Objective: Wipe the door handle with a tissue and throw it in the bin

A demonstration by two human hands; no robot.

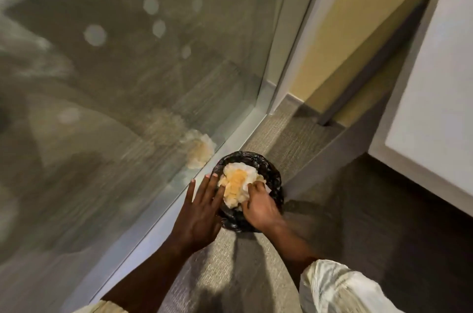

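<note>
A small round bin (pixel 271 174) lined with a black bag stands on the carpet beside a glass wall. White crumpled tissue (pixel 236 183) with a yellow-orange stain fills its top. My right hand (pixel 258 206) reaches over the bin's near rim, fingers curled down on the tissue; a white corner shows past the knuckles. My left hand (pixel 201 213) hovers at the bin's left edge with fingers spread flat, fingertips touching the tissue pile. No door handle is in view.
The glass wall (pixel 128 82) with a metal bottom frame (pixel 230 143) runs along the left and reflects the tissue. A yellow wall and grey door frame (pixel 332 56) stand behind the bin. A white panel (pixel 435 82) is at right. Carpet lies underfoot.
</note>
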